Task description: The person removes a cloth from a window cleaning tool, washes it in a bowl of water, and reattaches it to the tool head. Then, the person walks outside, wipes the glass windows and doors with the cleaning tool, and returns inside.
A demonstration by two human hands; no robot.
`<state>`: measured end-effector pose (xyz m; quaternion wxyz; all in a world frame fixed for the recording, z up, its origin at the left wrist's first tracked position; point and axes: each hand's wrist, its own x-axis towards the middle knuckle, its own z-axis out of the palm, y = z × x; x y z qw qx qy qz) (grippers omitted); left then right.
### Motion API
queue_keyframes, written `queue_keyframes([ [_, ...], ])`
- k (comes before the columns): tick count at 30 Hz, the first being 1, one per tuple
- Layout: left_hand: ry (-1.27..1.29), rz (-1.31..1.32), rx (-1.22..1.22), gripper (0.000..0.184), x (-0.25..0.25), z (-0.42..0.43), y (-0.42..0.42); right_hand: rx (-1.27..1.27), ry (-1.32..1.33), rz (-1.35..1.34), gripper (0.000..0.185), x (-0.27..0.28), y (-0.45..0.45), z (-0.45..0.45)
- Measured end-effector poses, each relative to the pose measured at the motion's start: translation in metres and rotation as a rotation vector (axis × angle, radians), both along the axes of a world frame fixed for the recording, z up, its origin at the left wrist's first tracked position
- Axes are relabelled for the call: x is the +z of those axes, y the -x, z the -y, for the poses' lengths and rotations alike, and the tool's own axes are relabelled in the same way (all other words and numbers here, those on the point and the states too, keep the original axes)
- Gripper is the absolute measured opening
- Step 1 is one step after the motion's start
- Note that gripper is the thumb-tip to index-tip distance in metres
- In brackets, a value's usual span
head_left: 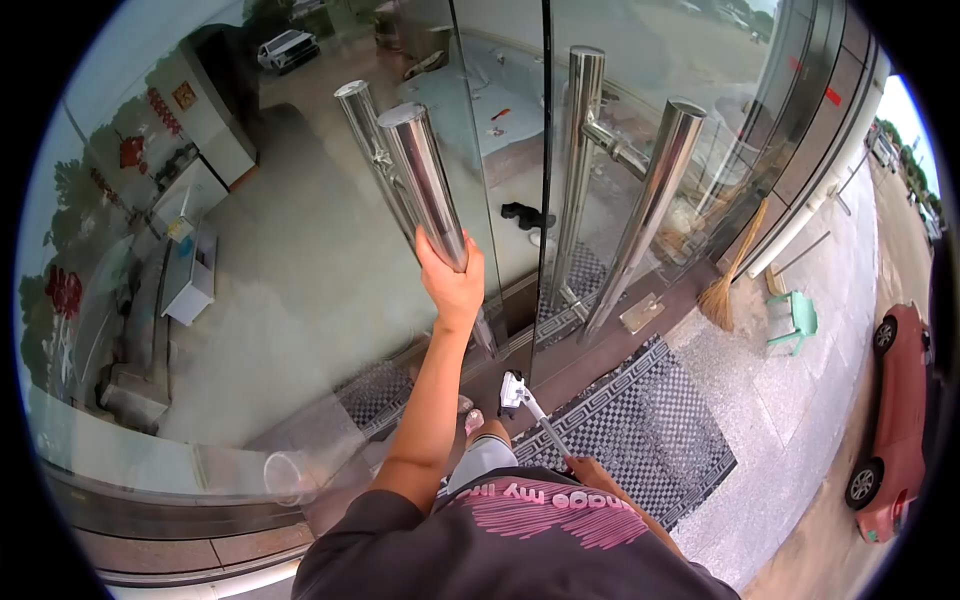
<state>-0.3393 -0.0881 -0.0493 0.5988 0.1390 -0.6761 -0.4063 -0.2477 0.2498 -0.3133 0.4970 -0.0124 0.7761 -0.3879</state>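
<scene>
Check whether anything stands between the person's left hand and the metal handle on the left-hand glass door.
Nothing visible does: the left hand is directly on the metal handle, around its bar. The white-headed stick in the right hand is lower and to the right, not between them.

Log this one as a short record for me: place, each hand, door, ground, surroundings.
Place: glass-fronted entrance
Left hand: gripping the metal handle on the left
Right hand: holding a white-headed stick
Door: glass panels; second handle on the right, untouched
Ground: patterned mat outside
Surroundings, picture right: broom, green chair, red car
</scene>
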Motion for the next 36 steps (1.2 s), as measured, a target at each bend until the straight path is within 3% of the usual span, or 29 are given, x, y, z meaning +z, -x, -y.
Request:
queue_keyframes([
  [1,0.01,0.01,0.019,0.058,0.001,0.007,0.003,-0.036,-0.021,0.044,0.047,0.016,0.004,0.01],
  [11,0.075,0.028,0.099,0.064,-0.002,0.104,0.037,-0.22,0.119,0.278,0.047,-0.01,0.065,0.103],
  [20,-0.081,0.042,0.125,0.062,0.006,0.199,0.053,-0.287,0.133,0.264,0.044,-0.044,0.145,0.256],
  [24,-0.143,-0.038,0.015,0.063,0.001,0.244,0.058,-0.283,0.176,0.234,0.043,-0.04,0.199,0.352],
  [26,-0.169,-0.083,-0.043,0.065,-0.005,0.266,0.06,-0.354,0.266,0.344,0.043,-0.03,0.223,0.402],
  [30,-0.018,-0.065,-0.105,0.066,-0.01,0.298,0.055,-0.505,0.376,0.612,0.04,-0.01,0.312,0.495],
  [36,0.073,-0.008,-0.036,0.058,-0.021,0.316,0.044,-0.481,0.47,0.673,0.036,0.015,0.439,0.567],
])
